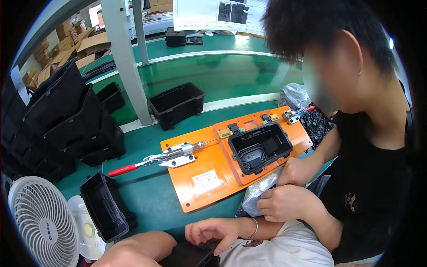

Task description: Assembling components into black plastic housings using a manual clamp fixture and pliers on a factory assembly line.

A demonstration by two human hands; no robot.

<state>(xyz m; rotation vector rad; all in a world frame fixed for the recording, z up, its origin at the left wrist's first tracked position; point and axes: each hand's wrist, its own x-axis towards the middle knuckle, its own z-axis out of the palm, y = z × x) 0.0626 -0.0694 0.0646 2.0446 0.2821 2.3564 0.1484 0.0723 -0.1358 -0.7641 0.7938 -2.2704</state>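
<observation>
My right hand (pixel 212 232) wears a thin bracelet at the wrist and reaches in above my lap. Its fingers are loosely bent, with the thumb apart, and nothing shows between them. Just beneath it lies a dark object (pixel 195 254), partly cut off by the lower edge; its kind is unclear. My left hand is not visible; bare skin shows at the lower left, arm or knee I cannot tell. Ahead, a black plastic box (pixel 260 149) sits in an orange fixture plate (pixel 195 184). A toggle clamp (pixel 171 158) with a red handle is mounted on its left, another clamp (pixel 293 115) on its right.
A co-worker at the right handles a clear plastic bag (pixel 253 198) with both hands. Black boxes stand behind the fixture (pixel 177 104) and at the left (pixel 103 204). Stacked black bins (pixel 71 120), a white fan (pixel 44 224), a metal post (pixel 126 62) and small black parts (pixel 316 120) surround the bench.
</observation>
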